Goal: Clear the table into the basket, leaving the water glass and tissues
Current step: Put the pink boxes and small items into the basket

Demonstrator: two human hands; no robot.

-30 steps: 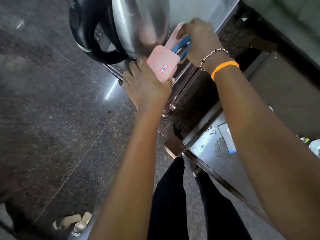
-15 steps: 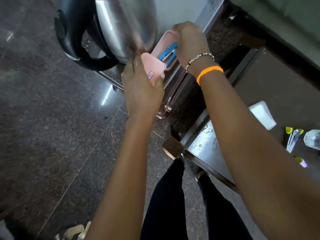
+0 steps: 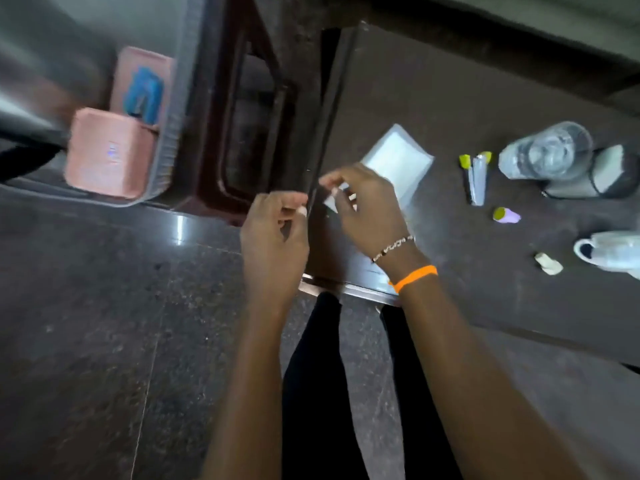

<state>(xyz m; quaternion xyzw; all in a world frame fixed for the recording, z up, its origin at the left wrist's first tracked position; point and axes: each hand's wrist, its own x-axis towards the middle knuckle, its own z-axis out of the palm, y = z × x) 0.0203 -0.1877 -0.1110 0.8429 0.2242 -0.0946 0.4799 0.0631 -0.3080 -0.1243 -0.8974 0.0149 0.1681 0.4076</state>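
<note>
Both hands now drawn back from the basket (image 3: 173, 140) to the near corner of the worktop (image 3: 450, 81), the pink case left behind inside it; only one view, from the head, looking down.

Left hand (image 3: 273, 237) over the worktop's edge, fingers curled loosely, grip released and holding nothing; right hand (image 3: 367, 209) just beside it above the worktop, fingers half bent, grip likewise released, a beaded bracelet and an orange band (image 3: 414, 277) at the wrist.

At upper left, blurred: grey ribbed basket resting on a dark wooden stand (image 3: 249, 116); pink case (image 3: 138, 88) lying open in it with a blue item (image 3: 143, 95) inside; pink lid (image 3: 109, 152) tilted against the case's near end; dark and silvery shape of a kettle (image 3: 24, 116) at the frame's left edge.

On the worktop: white tissues (image 3: 398, 161) just beyond the right hand's fingertips; further right, a pair of yellow-capped tubes (image 3: 474, 178) side by side; a small purple piece with a yellow end (image 3: 505, 215) near them; water glass (image 3: 547, 150) touching a dark cylinder (image 3: 595, 174) lying on its side; a small pale scrap (image 3: 549, 263); a white cup-like thing (image 3: 609, 249) at the right edge, too blurred to name.

Below: black trouser legs (image 3: 318, 375) over a dark speckled floor (image 3: 86, 323).
</note>
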